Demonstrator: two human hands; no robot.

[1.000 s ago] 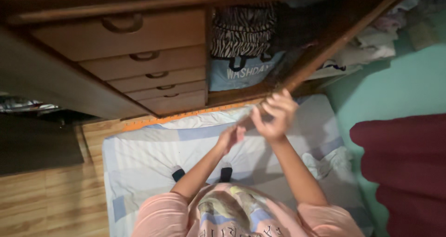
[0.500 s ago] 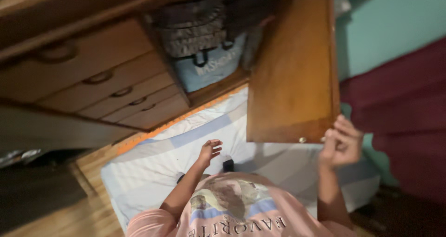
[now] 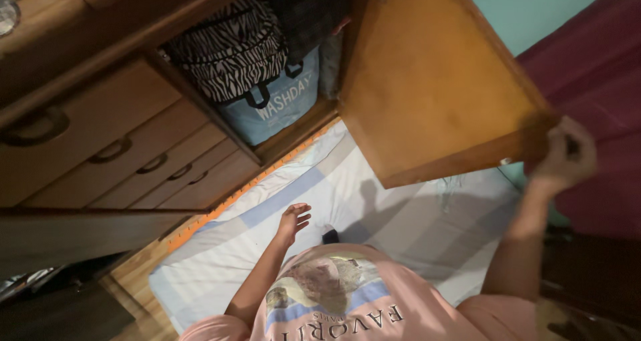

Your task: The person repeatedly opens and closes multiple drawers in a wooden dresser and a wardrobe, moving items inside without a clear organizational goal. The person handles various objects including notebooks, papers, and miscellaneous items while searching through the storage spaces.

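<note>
The right hand (image 3: 563, 155) gripped the outer corner of the open wooden cupboard door (image 3: 434, 80). The left hand (image 3: 294, 219) hung released, fingers spread, above the striped mattress (image 3: 414, 214).

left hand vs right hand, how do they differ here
The left hand is open, fingers spread, touching nothing, low over the pale sheet. The right hand is closed on the outer corner of the wooden wardrobe door, raised out to the side. The left arm is bent near the body; the right reaches farther out. Both are bare.
</note>
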